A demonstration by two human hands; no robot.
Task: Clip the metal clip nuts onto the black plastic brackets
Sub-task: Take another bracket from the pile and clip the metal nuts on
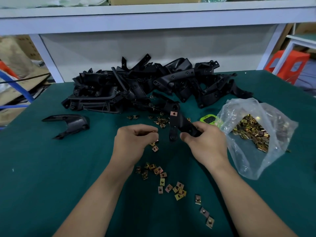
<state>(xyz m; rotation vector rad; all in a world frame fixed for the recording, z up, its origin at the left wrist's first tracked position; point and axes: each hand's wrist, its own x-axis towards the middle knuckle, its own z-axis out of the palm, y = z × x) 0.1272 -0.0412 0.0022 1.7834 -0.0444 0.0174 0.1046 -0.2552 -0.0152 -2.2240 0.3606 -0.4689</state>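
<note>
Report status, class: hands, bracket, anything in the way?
Right hand grips black plastic bracket, one brass-coloured metal clip nut seated on its upper tab. Left hand pinches second clip nut. Nothing between the two.

The light is soft, even and fairly bright. I see only faint shadows on the green surface (51, 168). The plastic bag (277, 115) shines a little. The black brackets (136, 82) look dark and blurry. The shelf (153, 19) curves at its ends.

Green tabletop (51, 177), heap of black plastic brackets (145, 86) at the back, right hand (206, 141) gripping one bracket (181, 125) with a clip nut (174, 113) on its top tab, left hand (135, 141) curled around a clip nut, loose clip nuts (164, 178) scattered between the forearms, clear bag of clip nuts (253, 132) at right.
</note>
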